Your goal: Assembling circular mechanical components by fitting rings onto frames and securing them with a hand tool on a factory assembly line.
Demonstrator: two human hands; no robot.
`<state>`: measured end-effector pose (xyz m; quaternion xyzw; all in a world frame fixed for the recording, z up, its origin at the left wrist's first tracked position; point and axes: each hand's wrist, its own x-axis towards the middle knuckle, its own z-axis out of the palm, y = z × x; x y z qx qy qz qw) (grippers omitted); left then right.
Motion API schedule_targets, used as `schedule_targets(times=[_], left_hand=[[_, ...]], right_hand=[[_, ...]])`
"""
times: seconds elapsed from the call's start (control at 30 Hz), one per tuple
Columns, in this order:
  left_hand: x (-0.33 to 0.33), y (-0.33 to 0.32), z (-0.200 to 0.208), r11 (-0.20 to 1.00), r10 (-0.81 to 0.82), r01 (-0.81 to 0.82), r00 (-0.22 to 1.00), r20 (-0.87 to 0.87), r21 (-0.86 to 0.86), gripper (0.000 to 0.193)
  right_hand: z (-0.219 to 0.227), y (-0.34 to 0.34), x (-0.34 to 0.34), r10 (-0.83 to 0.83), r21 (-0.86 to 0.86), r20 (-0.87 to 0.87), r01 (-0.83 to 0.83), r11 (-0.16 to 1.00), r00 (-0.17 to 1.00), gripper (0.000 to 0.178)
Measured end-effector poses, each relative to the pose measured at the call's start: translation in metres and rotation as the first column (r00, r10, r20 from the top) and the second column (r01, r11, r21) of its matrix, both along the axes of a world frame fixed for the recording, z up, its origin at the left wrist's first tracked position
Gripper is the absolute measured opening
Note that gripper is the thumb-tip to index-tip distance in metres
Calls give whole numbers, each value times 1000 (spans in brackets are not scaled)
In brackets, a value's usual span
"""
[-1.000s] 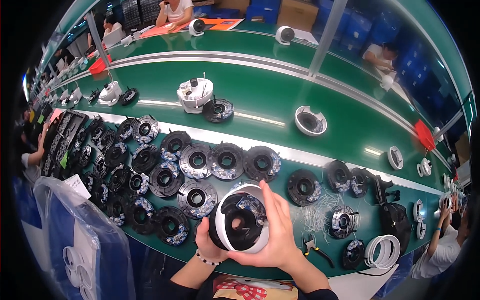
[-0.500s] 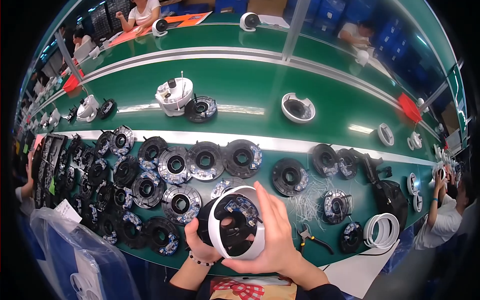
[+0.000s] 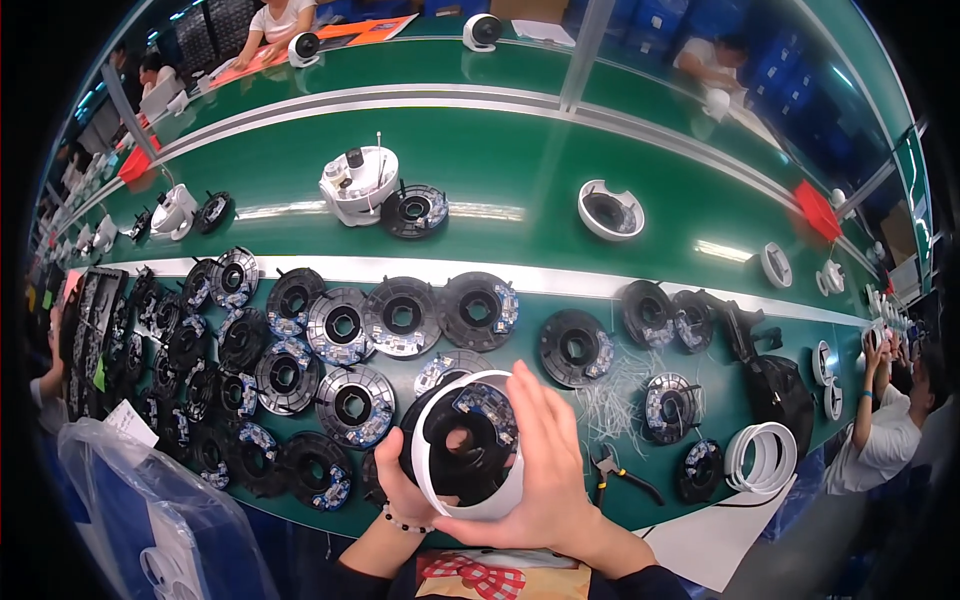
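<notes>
shifted rightward since the earlier frame: a white bowl-shaped shell (image 3: 614, 232) and a half-built white housing (image 3: 350, 205), both beyond my fingers; my grip has barely moved. held between both hands is a white-and-black assembly (image 3: 487, 455), its open face tipped toward me, with a circuit board (image 3: 487, 407) set on the black core. my right fingers (image 3: 545, 415) are spread wide along the right of the white rim, thumb below; my left fingers (image 3: 388, 460) close on its black left side, thumb in front, the rest mostly hidden. what looks like a fingertip shows through the central hole.

i judge the step in hand to be settling or checking the core within the rim; the next move seems to call for even pressure from both sides, with the board left untouched. beyond and left of the fingers, black discs (image 3: 455, 320) crowd the table (image 3: 725, 405); to their right lie thin white strips (image 3: 610, 405) and cutters (image 3: 641, 484). no brand is legible; a paper slip (image 3: 130, 425), far left of the fingers, bears marks too small to read.
</notes>
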<state>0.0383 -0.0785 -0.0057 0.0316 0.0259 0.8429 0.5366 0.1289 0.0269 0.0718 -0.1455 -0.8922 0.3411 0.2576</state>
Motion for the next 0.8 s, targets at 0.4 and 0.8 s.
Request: schedule_targets(times=[0.4,0.8], left_hand=[[5,11,-4,992,9,-21,996,-94,-125,81],[-2,12,-1,970,-42,-23,965,-258,-241,77]], right_hand=[[-11,3,-3,-50,49,69,47,998,996,118],[-39,-5,-10,-169,125,12,166,978,986,116]])
